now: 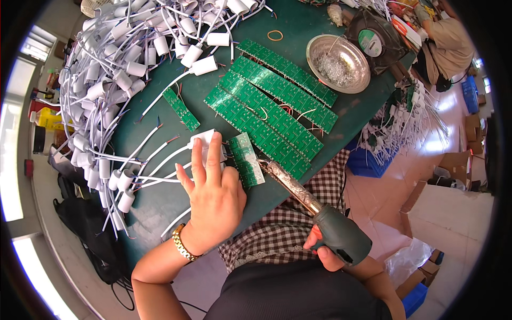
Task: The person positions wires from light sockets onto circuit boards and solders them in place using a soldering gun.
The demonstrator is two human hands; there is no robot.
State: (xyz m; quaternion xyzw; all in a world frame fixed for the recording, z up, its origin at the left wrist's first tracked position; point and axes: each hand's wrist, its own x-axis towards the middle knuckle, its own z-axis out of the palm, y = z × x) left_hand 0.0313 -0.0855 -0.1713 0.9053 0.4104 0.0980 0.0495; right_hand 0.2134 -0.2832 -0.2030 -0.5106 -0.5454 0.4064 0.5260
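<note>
My left hand [212,194] lies with its fingers stretched out over white cylindrical lamp sockets [204,137], fingertips resting on them. Part of the sockets is hidden under the fingers. Right beside them is a small green circuit board [246,159] with silvery solder spots. My right hand [326,253] is wrapped round the dark green handle of a soldering iron [290,184]. Its tip is at the right edge of the small board; whether it touches cannot be made out. Another narrow green board [181,110] with thin wires lies farther left.
Long green circuit-board panels [266,120] lie beyond the small board. A heap of white sockets with cables [133,58] covers the table's left and back. A metal bowl [338,64] holds silvery bits beside a black fan-like device [376,40]. A person [448,45] sits at the far right.
</note>
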